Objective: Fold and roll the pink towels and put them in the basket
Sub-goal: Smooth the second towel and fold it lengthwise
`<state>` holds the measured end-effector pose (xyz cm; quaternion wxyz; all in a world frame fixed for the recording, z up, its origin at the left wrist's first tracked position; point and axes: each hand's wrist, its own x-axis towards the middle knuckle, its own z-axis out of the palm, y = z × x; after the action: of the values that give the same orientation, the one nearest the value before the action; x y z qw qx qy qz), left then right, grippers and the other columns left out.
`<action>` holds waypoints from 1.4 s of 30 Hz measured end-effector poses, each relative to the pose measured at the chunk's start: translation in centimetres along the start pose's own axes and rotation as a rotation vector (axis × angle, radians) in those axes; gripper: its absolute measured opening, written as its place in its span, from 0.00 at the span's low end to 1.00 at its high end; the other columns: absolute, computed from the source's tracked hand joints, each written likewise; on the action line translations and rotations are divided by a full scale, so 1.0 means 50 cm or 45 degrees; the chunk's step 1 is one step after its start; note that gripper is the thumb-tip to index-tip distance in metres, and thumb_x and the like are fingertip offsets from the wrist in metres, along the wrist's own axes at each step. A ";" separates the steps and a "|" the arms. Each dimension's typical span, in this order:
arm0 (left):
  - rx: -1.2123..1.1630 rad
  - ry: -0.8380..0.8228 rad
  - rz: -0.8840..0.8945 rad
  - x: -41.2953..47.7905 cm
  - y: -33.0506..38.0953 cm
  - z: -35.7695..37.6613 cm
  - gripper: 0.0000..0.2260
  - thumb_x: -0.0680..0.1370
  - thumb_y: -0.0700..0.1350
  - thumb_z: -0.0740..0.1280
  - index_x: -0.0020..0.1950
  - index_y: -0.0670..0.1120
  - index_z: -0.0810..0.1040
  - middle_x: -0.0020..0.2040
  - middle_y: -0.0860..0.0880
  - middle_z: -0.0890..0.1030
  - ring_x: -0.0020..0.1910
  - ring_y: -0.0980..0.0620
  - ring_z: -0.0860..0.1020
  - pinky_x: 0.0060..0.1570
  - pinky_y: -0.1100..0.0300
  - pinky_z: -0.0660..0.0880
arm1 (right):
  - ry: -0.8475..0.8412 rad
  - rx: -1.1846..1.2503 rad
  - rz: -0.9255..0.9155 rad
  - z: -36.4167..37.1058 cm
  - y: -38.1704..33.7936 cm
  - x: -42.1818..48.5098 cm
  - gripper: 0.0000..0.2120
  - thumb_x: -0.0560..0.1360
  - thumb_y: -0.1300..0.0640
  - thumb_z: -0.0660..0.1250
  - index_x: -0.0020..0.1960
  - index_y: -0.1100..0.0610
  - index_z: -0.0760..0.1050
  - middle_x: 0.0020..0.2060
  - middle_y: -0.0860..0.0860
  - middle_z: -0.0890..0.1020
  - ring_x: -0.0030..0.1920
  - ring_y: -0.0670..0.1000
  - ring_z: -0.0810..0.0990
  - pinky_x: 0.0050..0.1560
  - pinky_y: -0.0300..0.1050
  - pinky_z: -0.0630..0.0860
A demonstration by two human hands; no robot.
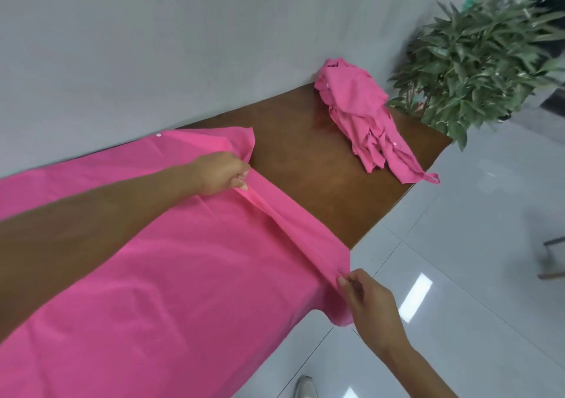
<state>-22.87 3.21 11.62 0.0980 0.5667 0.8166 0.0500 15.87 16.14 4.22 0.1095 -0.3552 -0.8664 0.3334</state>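
Pink towel (189, 275), left end out of view

Held the left arm (91, 226) stretched far forward, left grip (221, 175) curled into a pinch; held the right grip (368, 301) nearer, thumb and fingertips pinched.

We look from a head-worn camera, standing close at the table's (305, 159) long edge, tilted forward and down along its top; the left hand (221, 174) and right hand (368, 301) reach toward it. Behind the table stands the wall (153, 46), past its far end a plant (477, 61).
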 end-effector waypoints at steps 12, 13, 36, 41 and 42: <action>0.220 -0.060 0.037 -0.114 -0.053 -0.017 0.12 0.84 0.50 0.63 0.43 0.47 0.69 0.38 0.50 0.71 0.39 0.46 0.71 0.36 0.55 0.63 | -0.002 -0.003 -0.059 0.063 -0.099 -0.128 0.11 0.82 0.48 0.64 0.41 0.48 0.72 0.29 0.47 0.78 0.34 0.47 0.77 0.36 0.42 0.73; 0.208 -0.056 0.007 -0.127 -0.058 -0.020 0.12 0.83 0.50 0.65 0.42 0.47 0.69 0.37 0.50 0.71 0.39 0.47 0.71 0.36 0.55 0.63 | -0.027 -0.009 -0.069 0.066 -0.105 -0.133 0.11 0.82 0.48 0.64 0.41 0.48 0.73 0.29 0.47 0.78 0.33 0.47 0.77 0.36 0.44 0.74; 0.359 0.136 -0.586 -0.636 0.039 -0.059 0.07 0.80 0.43 0.67 0.56 0.42 0.76 0.53 0.41 0.80 0.51 0.42 0.77 0.43 0.54 0.69 | -0.518 0.180 -0.447 0.100 -0.200 -0.451 0.17 0.81 0.46 0.65 0.37 0.52 0.69 0.26 0.53 0.73 0.25 0.47 0.67 0.29 0.47 0.69; 0.363 0.194 -0.640 -0.738 0.066 -0.087 0.05 0.79 0.43 0.67 0.54 0.44 0.77 0.53 0.42 0.80 0.53 0.40 0.78 0.46 0.53 0.72 | -0.543 0.178 -0.542 0.125 -0.227 -0.515 0.19 0.81 0.45 0.64 0.37 0.54 0.69 0.25 0.53 0.71 0.24 0.47 0.67 0.32 0.52 0.73; 0.362 0.204 -0.646 -0.758 0.069 -0.093 0.04 0.79 0.43 0.68 0.53 0.45 0.77 0.52 0.42 0.80 0.53 0.41 0.78 0.47 0.52 0.73 | -0.547 0.161 -0.560 0.131 -0.232 -0.527 0.19 0.82 0.44 0.64 0.37 0.54 0.68 0.24 0.50 0.70 0.25 0.46 0.67 0.32 0.51 0.73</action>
<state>-7.88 -30.91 20.76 -0.0377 0.3468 0.9360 -0.0463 25.85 -11.37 8.15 0.0155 -0.0732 -0.9034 0.4223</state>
